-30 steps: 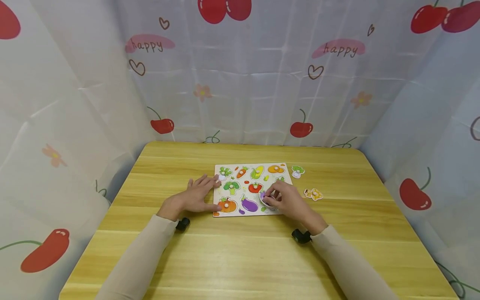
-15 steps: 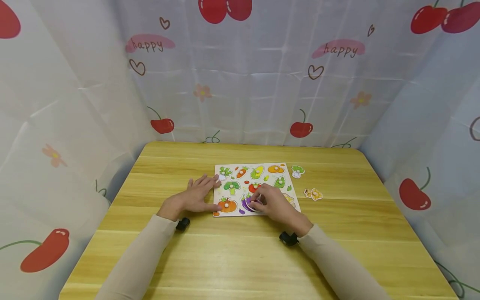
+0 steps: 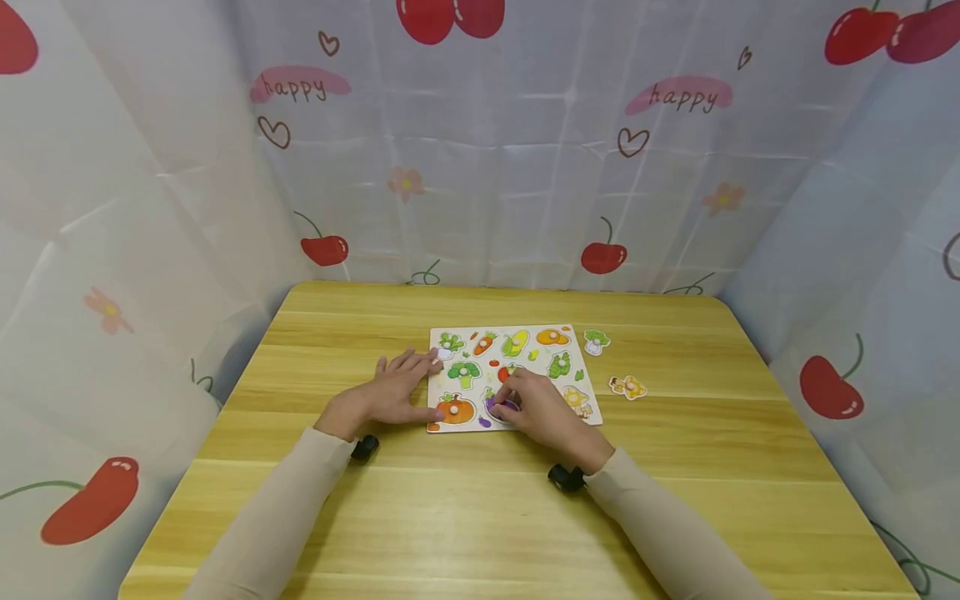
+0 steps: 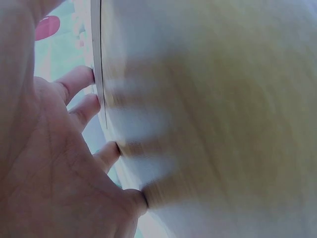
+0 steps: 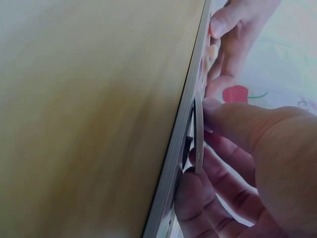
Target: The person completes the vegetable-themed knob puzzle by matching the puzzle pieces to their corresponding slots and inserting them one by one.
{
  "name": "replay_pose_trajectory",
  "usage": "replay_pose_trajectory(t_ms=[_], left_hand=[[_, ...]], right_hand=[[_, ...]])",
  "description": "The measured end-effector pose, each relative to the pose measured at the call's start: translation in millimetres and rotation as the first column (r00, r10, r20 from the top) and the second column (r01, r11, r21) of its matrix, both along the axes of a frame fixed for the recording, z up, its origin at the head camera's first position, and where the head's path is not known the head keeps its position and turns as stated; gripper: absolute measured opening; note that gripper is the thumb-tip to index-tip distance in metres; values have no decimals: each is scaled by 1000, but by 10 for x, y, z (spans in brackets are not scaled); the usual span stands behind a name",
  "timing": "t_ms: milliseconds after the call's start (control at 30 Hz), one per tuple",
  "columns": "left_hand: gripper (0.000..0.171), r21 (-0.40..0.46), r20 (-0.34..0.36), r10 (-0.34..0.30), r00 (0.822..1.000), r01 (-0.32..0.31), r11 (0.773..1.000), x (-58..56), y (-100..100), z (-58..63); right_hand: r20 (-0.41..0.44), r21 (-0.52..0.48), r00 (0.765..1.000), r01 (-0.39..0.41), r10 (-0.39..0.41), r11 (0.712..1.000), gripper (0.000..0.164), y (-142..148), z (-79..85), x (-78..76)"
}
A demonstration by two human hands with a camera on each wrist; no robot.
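Note:
My right hand (image 3: 551,417) pinches a purple eggplant puzzle piece (image 3: 495,402) between thumb and fingers, low over the bottom middle of a wooden vegetable board (image 3: 439,383). In the right wrist view the thin piece (image 5: 199,134) stands slightly raised and tilted from the board. My left hand (image 3: 382,396) rests spread at the board's left side, its thumb by the pumpkin piece (image 3: 457,410). The left wrist view shows its fingertips (image 4: 110,149) touching the board and table edge area, blurred. My right hand partly covers the tomato piece (image 3: 504,375).
Two loose knobbed pieces lie right of the board: a leafy green-and-white one (image 3: 596,342) and a yellow one (image 3: 630,387). Broccoli (image 3: 464,375), corn (image 3: 515,343) and other pieces sit on the board. Cherry-print curtains (image 3: 480,208) stand around the wooden table (image 3: 450,517).
My right hand has carried the piece leftward from the board's lower right to the eggplant spot, uncovering the pictures on the right. My left hand stays in place.

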State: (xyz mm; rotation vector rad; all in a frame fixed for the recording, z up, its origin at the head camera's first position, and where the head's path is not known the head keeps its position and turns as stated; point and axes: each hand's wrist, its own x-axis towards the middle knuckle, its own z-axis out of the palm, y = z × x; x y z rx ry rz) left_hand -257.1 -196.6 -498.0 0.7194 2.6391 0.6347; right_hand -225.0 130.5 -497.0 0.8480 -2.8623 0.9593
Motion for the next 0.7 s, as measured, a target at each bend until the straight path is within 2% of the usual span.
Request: replay_pose_trajectory(t_ms=[500, 700], left_hand=[[104, -20, -23, -11, 1000, 10, 1000, 3, 3, -15], [103, -22, -17, -10, 1000, 9, 1000, 3, 8, -10]], right_hand=[[-6, 21, 999, 43, -43, 999, 8, -86, -25, 1], [26, 5, 999, 45, -45, 999, 7, -97, -8, 20]])
